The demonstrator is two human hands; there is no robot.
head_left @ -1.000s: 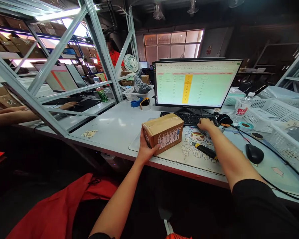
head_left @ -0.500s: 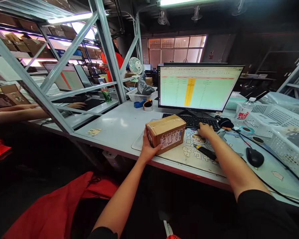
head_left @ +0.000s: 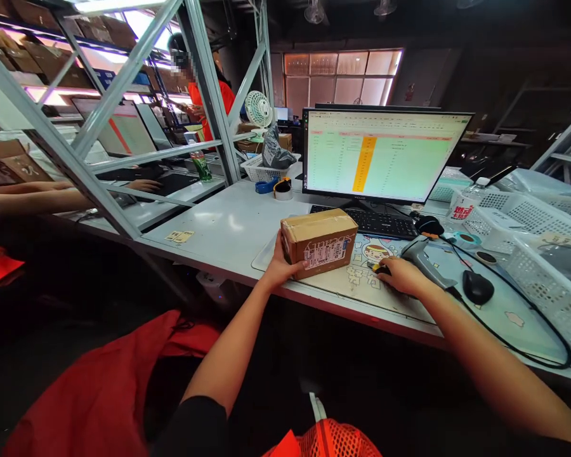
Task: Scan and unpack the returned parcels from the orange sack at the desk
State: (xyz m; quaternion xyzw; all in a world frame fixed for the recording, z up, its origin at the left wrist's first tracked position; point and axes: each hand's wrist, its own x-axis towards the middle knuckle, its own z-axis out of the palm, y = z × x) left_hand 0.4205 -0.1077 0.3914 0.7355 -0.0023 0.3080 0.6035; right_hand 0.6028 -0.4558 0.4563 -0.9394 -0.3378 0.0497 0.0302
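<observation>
My left hand [head_left: 284, 263] is part-open around the left end of a brown cardboard box [head_left: 321, 244], thumb on the front face by the white shipping label [head_left: 326, 255], the other fingers mostly hidden behind the corner. That box is over the left part of my cartoon-printed desk mat [head_left: 356, 279], just in front of the keyboard [head_left: 387, 223] and near the desk's front edge. My right hand [head_left: 404, 276] is half-curled over a black and yellow utility knife [head_left: 377, 269]; only its front end shows past my fingers, so I cannot tell whether they have a firm grip. Just beside that hand lies a grey barcode scanner [head_left: 428, 263], with a black mouse [head_left: 478, 287] further right. Behind the keyboard the monitor [head_left: 337, 152] displays a spreadsheet with one yellow column.
</observation>
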